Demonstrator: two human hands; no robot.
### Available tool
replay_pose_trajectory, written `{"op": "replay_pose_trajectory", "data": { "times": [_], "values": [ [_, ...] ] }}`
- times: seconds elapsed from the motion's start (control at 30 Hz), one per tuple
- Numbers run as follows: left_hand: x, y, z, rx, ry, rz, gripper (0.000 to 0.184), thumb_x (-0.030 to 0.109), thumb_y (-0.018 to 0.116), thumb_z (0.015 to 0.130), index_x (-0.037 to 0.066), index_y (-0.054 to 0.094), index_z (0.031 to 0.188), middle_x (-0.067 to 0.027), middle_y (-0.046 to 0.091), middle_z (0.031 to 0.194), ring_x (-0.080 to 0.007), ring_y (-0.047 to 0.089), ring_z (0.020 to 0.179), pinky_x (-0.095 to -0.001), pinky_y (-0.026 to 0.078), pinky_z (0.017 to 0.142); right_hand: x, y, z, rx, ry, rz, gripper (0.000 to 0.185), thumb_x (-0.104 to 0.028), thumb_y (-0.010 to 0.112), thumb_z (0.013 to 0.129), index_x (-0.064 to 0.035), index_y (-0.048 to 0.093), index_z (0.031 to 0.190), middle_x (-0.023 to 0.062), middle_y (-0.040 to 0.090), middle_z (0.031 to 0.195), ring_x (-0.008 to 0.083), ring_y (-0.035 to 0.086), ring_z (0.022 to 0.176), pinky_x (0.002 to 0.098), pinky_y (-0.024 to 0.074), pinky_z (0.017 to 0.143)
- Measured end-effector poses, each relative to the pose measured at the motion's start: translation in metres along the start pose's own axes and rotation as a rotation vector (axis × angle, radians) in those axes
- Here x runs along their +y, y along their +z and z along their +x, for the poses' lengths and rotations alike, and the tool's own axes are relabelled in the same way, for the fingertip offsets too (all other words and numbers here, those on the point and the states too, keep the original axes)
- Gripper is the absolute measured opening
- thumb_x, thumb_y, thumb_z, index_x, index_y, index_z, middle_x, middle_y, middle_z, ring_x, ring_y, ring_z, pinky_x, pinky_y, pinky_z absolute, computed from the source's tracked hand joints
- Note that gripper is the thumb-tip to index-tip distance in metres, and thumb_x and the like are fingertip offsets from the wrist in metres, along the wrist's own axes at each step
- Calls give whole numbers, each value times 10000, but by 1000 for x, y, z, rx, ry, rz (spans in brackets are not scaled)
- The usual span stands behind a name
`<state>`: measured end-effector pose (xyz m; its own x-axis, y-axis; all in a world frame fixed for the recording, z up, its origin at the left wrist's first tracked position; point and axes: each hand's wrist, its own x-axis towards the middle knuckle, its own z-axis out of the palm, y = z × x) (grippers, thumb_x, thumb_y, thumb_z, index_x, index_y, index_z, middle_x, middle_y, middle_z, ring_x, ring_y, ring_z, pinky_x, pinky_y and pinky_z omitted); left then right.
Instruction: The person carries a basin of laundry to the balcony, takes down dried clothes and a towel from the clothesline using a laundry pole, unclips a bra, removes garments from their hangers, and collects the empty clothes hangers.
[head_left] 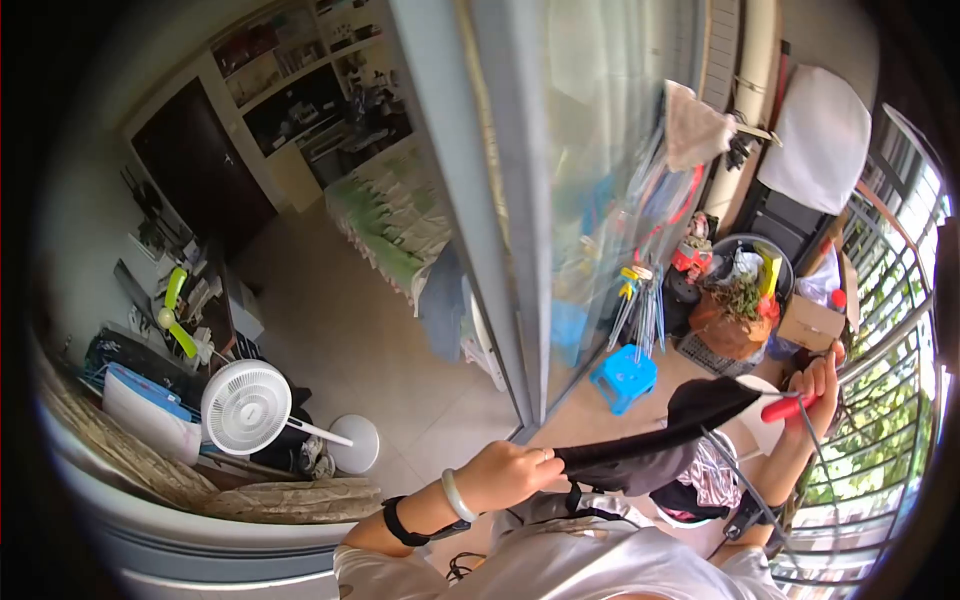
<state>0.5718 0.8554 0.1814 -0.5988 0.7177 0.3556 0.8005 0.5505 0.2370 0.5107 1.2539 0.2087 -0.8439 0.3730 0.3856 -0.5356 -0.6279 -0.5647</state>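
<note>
A dark garment (640, 450) is stretched between my two hands in front of my chest; its exact kind does not show. My left hand (505, 475) is closed on one end of its black band. At the other end, my right hand (815, 392) grips a grey wire hanger (742, 480) that has a red part (787, 407) by the palm. The garment's far end reaches close to that hand; whether it hangs on the wire cannot be made out. Below the garment stands a container of laundry (715, 475), partly hidden, with striped and dark pieces inside.
Ahead is a sliding door frame (500, 200). A blue stool (624, 379), hanging hangers (645, 305), a planter (735, 320) and a cardboard box (811, 322) stand along the balcony. Window bars (890, 400) run on the right. Indoors are a white fan (248, 407) and a bed (390, 215).
</note>
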Motion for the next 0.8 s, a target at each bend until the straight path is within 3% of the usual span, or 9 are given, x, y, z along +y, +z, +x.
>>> {"op": "replay_pose_trajectory", "data": {
  "times": [0.07,0.17,0.3,0.47,0.53,0.63,0.73,0.8],
  "values": [
    [-21,4,-21,14,-16,-31,172,185,605,748,106,481,659,-20,451,605,-132,533,509,-255,412,397,6,0,-4,-38,109,120,281,-98,318,925,-32,398,1187,-28,329,620,51,320,492,183,320,465],
    [-56,1,-55,-61,-154,-165,163,209,570,772,84,498,695,-47,491,620,-200,555,549,-302,445,455,6,-9,-8,-96,305,292,342,-127,263,935,-21,367,1243,-37,348,617,54,366,512,198,336,469],
    [-106,-36,-103,-140,-283,-327,149,232,575,766,90,557,724,-53,553,663,-228,575,602,-317,451,500,13,-19,-23,-6,423,270,339,-140,280,935,-25,369,1242,-42,323,590,54,338,480,194,334,462],
    [-183,-80,-143,-207,-566,-302,163,244,607,748,82,607,746,-92,580,698,-280,569,637,-344,448,565,10,5,-39,284,79,-81,252,-102,358,922,-51,413,1162,-44,301,573,28,285,449,158,307,415],
    [-230,-89,-141,-230,-572,-209,156,232,604,749,76,605,756,-102,583,713,-283,569,669,-348,445,587,2,2,-42,277,-2,-162,270,-83,399,907,-83,398,1177,-50,267,583,25,249,470,156,308,437],
    [-301,-93,-114,-229,-552,-67,163,247,569,758,87,599,768,-97,595,762,-292,569,719,-379,447,620,-1,22,-48,482,-168,-378,273,-78,438,891,-95,399,1160,-53,260,584,26,240,478,162,290,446],
    [-390,-80,-80,-170,-442,75,156,248,565,751,94,592,741,-80,594,784,-285,563,770,-386,437,637,-12,18,-61,493,-246,-504,259,-77,453,885,-86,406,1139,-48,279,582,24,261,482,168,299,448],
    [-410,-101,-39,-124,-474,311,141,232,562,750,99,583,707,-76,592,781,-281,563,752,-398,427,651,-17,24,-73,528,-259,-612,274,-80,470,877,-91,406,1142,-46,325,580,26,308,486,170,343,464]
  ]
}}
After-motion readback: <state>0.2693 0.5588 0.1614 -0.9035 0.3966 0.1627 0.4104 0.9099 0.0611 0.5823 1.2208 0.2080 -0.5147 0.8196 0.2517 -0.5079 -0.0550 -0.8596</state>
